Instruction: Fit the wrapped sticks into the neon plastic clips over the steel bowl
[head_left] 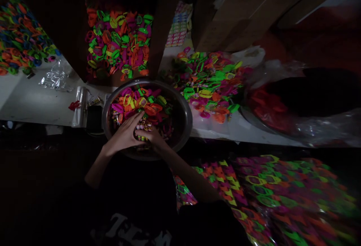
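Bowl (185,120): lower centre of the frame, at the near edge of the surface (34,103), filled with neon pieces (141,103). Left hand (125,133): inside the bowl, fingers extended flat on the pieces, grip wide. Right hand (153,137): just beside it, fingers curled at a small multicoloured bundle (145,125); whether its grip has closed cannot be told. A loose pile (208,80) lies right of the bowl.

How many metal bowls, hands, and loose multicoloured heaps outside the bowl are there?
Metal bowl: 1
Hands: 2, left hand and right hand
Loose multicoloured heaps: 3, left heap, middle heap, right heap
Total: 6
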`<state>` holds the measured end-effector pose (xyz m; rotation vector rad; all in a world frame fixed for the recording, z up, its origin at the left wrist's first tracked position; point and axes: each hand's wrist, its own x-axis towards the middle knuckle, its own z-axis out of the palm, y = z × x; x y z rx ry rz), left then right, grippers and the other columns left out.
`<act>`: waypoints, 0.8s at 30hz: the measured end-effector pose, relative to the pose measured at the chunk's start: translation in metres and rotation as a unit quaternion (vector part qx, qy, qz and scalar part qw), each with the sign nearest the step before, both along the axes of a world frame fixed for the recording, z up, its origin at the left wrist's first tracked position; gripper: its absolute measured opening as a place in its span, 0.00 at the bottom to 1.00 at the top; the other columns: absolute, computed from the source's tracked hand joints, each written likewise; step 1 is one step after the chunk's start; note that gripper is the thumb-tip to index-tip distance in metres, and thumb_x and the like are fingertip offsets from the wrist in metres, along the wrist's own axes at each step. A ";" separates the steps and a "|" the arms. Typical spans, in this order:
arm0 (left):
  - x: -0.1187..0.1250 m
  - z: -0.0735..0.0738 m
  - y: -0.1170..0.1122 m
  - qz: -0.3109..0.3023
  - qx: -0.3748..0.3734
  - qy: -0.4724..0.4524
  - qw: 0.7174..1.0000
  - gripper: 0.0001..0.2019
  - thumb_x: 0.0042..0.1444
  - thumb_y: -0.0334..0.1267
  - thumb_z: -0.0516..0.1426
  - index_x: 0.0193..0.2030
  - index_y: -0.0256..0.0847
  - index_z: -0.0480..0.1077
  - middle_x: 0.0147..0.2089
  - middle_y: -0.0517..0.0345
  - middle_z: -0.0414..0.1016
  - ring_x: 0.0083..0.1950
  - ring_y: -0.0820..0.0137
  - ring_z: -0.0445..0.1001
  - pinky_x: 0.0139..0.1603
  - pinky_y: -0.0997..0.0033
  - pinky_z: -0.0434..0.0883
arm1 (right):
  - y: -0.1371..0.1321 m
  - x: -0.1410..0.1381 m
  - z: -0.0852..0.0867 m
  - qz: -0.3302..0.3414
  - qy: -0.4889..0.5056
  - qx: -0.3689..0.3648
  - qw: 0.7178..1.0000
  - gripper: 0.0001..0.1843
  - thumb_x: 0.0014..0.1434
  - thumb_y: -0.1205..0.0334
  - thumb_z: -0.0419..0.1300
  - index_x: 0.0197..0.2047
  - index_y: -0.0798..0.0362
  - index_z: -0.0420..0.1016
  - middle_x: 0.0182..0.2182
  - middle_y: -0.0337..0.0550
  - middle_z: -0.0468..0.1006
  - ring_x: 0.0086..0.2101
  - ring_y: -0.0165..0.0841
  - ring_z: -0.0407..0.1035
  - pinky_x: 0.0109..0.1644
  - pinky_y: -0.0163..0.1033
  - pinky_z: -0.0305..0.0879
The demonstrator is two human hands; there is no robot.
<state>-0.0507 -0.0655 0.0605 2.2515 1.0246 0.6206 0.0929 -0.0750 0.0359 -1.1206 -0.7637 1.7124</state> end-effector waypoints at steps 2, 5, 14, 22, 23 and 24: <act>0.001 -0.001 0.002 -0.011 -0.010 0.001 1.000 0.43 0.48 0.39 0.64 0.67 0.46 0.46 0.67 0.48 0.55 0.66 0.59 0.57 0.63 0.56 0.62 | -0.002 0.000 0.000 0.023 -0.005 -0.007 1.000 0.18 0.35 0.62 0.67 0.33 0.53 0.73 0.30 0.38 0.77 0.34 0.35 0.69 0.44 0.42 0.64; 0.000 -0.001 0.004 -0.008 0.007 -0.005 1.000 0.33 0.49 0.36 0.63 0.62 0.45 0.56 0.60 0.52 0.65 0.61 0.63 0.64 0.60 0.59 0.65 | -0.001 0.002 0.000 0.031 -0.003 -0.006 1.000 0.16 0.36 0.61 0.67 0.32 0.53 0.73 0.29 0.37 0.76 0.34 0.35 0.69 0.44 0.41 0.63; 0.005 0.008 0.000 -0.020 0.083 0.080 0.993 0.40 0.50 0.34 0.61 0.67 0.45 0.47 0.65 0.46 0.56 0.65 0.57 0.57 0.63 0.53 0.60 | 0.001 0.000 -0.004 0.024 -0.003 0.011 1.000 0.16 0.39 0.61 0.64 0.36 0.50 0.73 0.36 0.40 0.77 0.42 0.39 0.69 0.48 0.43 0.63; 0.010 -0.004 0.006 -0.074 0.100 0.091 0.988 0.33 0.52 0.25 0.55 0.64 0.45 0.51 0.57 0.52 0.65 0.61 0.62 0.63 0.61 0.58 0.63 | 0.006 0.003 -0.010 0.025 -0.023 0.032 0.999 0.15 0.37 0.63 0.63 0.33 0.52 0.71 0.36 0.40 0.75 0.45 0.38 0.67 0.53 0.43 0.60; 0.010 -0.004 0.006 -0.072 0.106 0.095 0.987 0.34 0.51 0.25 0.55 0.64 0.45 0.50 0.59 0.51 0.64 0.61 0.62 0.62 0.62 0.57 0.63 | 0.006 0.004 -0.011 0.023 -0.029 0.020 0.999 0.16 0.37 0.63 0.63 0.34 0.52 0.71 0.37 0.40 0.75 0.45 0.38 0.67 0.54 0.44 0.60; 0.011 -0.004 0.006 -0.070 0.113 0.101 0.986 0.35 0.51 0.24 0.55 0.65 0.44 0.49 0.60 0.50 0.63 0.62 0.61 0.61 0.62 0.56 0.61 | 0.006 0.005 -0.011 0.016 -0.035 0.008 0.999 0.16 0.37 0.64 0.63 0.35 0.52 0.71 0.37 0.41 0.75 0.45 0.38 0.67 0.54 0.44 0.59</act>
